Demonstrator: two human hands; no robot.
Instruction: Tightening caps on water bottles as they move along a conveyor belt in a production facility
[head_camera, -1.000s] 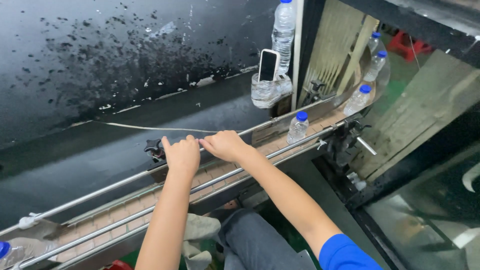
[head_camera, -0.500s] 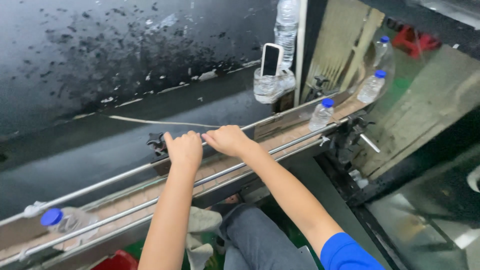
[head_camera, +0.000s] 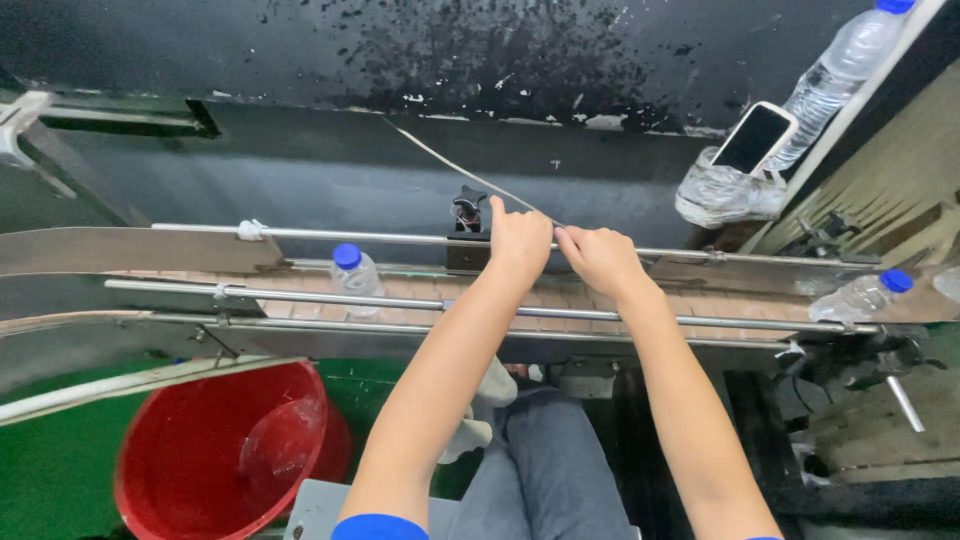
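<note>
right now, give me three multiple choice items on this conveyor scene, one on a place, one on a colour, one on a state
1. Where do both hands rest?
A. in the bucket
B. on the far guide rail
C. on the phone

2. What colour is the bucket below the belt?
A. red
B. blue
C. yellow

3. How is the bottle left of the arms?
A. crushed flat
B. uncapped
C. capped, on the belt

Answers:
1. B, the left hand and right hand sit on the far guide rail.
2. A, the bucket is red.
3. C, the bottle wears a blue cap and sits on the conveyor belt.
</note>
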